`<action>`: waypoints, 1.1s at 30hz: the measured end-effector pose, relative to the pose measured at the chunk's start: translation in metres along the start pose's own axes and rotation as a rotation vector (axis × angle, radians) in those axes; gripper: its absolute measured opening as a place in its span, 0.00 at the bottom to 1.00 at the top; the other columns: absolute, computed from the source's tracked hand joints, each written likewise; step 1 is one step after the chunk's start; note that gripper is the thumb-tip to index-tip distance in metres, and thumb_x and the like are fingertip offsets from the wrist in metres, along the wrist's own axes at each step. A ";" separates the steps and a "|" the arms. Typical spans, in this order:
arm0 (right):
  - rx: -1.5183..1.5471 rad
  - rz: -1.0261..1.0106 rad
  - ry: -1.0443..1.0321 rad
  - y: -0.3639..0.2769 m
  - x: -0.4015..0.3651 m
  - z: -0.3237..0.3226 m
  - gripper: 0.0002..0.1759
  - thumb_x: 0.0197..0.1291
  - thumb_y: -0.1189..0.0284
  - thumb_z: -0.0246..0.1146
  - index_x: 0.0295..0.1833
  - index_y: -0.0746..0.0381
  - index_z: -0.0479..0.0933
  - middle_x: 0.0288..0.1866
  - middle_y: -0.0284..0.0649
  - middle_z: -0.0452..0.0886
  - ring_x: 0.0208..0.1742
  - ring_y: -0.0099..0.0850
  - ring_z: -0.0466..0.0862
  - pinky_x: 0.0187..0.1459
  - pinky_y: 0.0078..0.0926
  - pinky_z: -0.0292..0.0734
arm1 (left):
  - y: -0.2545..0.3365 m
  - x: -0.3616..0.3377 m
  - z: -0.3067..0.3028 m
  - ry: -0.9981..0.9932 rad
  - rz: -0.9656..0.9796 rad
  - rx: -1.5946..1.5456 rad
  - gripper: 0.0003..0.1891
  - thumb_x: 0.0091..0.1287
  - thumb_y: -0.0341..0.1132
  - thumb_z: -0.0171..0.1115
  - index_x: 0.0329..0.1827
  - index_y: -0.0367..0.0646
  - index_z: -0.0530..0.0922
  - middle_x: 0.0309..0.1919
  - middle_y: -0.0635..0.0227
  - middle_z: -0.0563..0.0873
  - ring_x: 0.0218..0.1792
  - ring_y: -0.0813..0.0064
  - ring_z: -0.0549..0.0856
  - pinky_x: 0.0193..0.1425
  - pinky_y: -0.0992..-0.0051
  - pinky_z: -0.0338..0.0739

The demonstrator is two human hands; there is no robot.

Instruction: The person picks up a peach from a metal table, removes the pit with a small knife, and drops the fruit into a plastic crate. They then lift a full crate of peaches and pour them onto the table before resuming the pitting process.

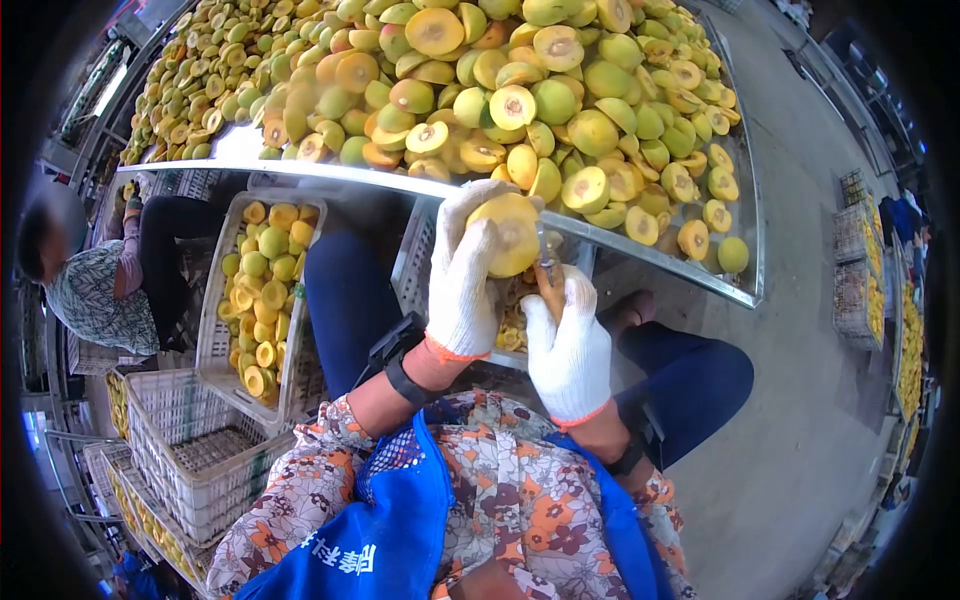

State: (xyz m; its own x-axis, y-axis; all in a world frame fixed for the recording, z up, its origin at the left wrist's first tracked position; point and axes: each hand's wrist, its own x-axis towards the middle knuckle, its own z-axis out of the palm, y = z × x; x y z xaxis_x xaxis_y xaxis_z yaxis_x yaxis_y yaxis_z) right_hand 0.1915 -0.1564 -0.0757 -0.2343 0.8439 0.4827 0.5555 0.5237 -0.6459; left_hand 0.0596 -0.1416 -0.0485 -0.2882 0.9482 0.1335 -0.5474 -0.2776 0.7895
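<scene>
My left hand (460,290), in a white knit glove, is closed around a halved yellow peach (512,236), its cut face turned up. In my gloved right hand (572,352) is a pitting knife with a wooden handle (549,288); its metal end touches or nearly touches the right edge of the peach half, though the exact shape of the tip is hard to make out. Just beyond both hands, a heap of halved peaches (592,135) covers a metal-edged table (690,262). Below my hands, a crate with yellow pieces is partly hidden.
A white crate of peach halves (208,345) stands left of my knee, beside another plastic crate (160,425). Farther left sits a co-worker (100,290). Stacked crates of fruit (855,290) line the far right across the concrete floor (790,400).
</scene>
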 end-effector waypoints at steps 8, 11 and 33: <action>-0.106 0.038 -0.077 -0.004 -0.002 -0.001 0.27 0.67 0.66 0.69 0.65 0.70 0.71 0.36 0.58 0.84 0.30 0.55 0.87 0.30 0.45 0.83 | -0.017 -0.003 -0.016 -0.056 0.143 0.309 0.21 0.79 0.36 0.52 0.73 0.41 0.67 0.68 0.58 0.73 0.68 0.64 0.75 0.73 0.61 0.72; -0.029 0.095 -0.150 -0.006 -0.008 -0.003 0.26 0.71 0.68 0.64 0.68 0.70 0.68 0.43 0.62 0.83 0.41 0.60 0.86 0.39 0.49 0.83 | -0.015 -0.011 -0.017 -0.087 0.211 0.443 0.21 0.79 0.31 0.51 0.73 0.41 0.68 0.68 0.59 0.70 0.68 0.66 0.74 0.75 0.63 0.69; 0.219 0.097 -0.318 0.018 -0.014 -0.004 0.23 0.75 0.62 0.60 0.65 0.67 0.69 0.43 0.62 0.83 0.45 0.63 0.84 0.44 0.53 0.79 | 0.000 0.014 -0.026 -0.128 -0.138 0.699 0.11 0.74 0.29 0.59 0.55 0.38 0.83 0.44 0.62 0.89 0.45 0.76 0.87 0.52 0.72 0.82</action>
State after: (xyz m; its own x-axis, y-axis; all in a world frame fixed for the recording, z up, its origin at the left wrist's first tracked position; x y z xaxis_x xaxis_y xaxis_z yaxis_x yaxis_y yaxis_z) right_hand 0.2083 -0.1589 -0.0916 -0.4438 0.8666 0.2280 0.4124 0.4234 -0.8067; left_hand 0.0354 -0.1318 -0.0620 -0.1353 0.9900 0.0401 0.0708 -0.0307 0.9970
